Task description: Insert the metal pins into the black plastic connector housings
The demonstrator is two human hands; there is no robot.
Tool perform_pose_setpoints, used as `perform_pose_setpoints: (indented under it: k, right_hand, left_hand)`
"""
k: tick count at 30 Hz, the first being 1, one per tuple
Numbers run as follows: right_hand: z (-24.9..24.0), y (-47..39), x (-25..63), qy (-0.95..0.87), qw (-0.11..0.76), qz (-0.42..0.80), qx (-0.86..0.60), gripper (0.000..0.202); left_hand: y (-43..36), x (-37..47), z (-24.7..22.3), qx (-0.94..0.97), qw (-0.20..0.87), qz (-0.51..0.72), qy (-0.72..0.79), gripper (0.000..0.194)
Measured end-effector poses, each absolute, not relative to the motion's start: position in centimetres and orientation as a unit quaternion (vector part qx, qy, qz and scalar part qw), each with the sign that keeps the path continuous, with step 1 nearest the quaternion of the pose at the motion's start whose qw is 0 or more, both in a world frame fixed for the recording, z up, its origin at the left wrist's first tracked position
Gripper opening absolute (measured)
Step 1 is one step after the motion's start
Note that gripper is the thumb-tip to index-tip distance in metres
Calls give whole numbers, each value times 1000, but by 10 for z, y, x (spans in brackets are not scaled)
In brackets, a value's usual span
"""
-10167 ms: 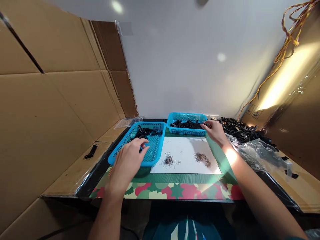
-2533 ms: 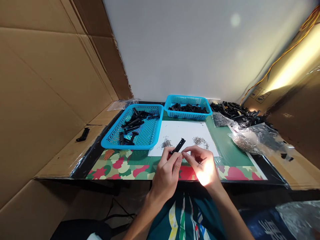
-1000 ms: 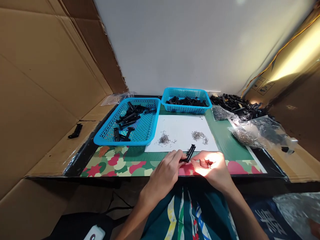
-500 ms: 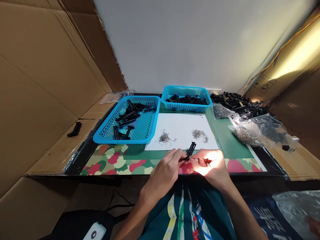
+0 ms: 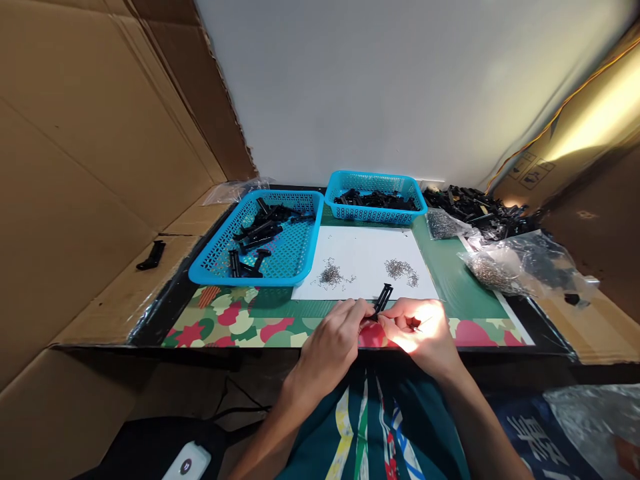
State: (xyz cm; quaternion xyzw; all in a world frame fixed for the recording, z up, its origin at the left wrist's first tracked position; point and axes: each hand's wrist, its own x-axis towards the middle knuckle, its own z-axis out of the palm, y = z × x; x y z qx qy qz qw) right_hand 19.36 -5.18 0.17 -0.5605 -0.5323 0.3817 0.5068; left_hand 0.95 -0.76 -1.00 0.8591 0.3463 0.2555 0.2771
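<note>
My left hand [image 5: 340, 335] is closed around the lower end of a black plastic part [image 5: 384, 297], whose two slim parallel bars point up and away from me. Against the near end of this part, the thumb and forefinger of my right hand [image 5: 420, 328] are pinched together. Whatever the right fingertips hold is too small or hidden to make out. Just beyond my hands lies a white sheet [image 5: 363, 250] with two heaps of tiny metal pieces, a dark left heap [image 5: 331, 273] and a browner right heap [image 5: 397, 269].
A large blue basket [image 5: 300, 280] with several black parts stands at left; a smaller blue basket [image 5: 375, 215] is at the back. Loose black parts [image 5: 480, 210] are piled at back right, beside plastic bags [image 5: 500, 270] of small pieces. One black part [image 5: 152, 255] lies on cardboard at left.
The view has shifted very slightly. Both hands stay at the black plastic part, with the right fingertips still pressed to its near end.
</note>
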Motion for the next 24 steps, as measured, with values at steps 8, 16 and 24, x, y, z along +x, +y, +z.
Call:
perform_pose_setpoints:
  k: [8, 16, 24]
  right_hand:
    - [9, -60, 214, -536, 406, 430, -602, 23]
    - [20, -58, 234, -637, 410, 287, -586, 34]
    - [21, -45, 229, -665, 433, 206, -572, 26]
  left_hand:
    - [-8, 12, -2, 882, 237, 219, 342, 32]
    - [-8, 16, 5, 886, 186, 232, 356, 11]
    - [-8, 16, -6, 878, 153, 296, 345, 17]
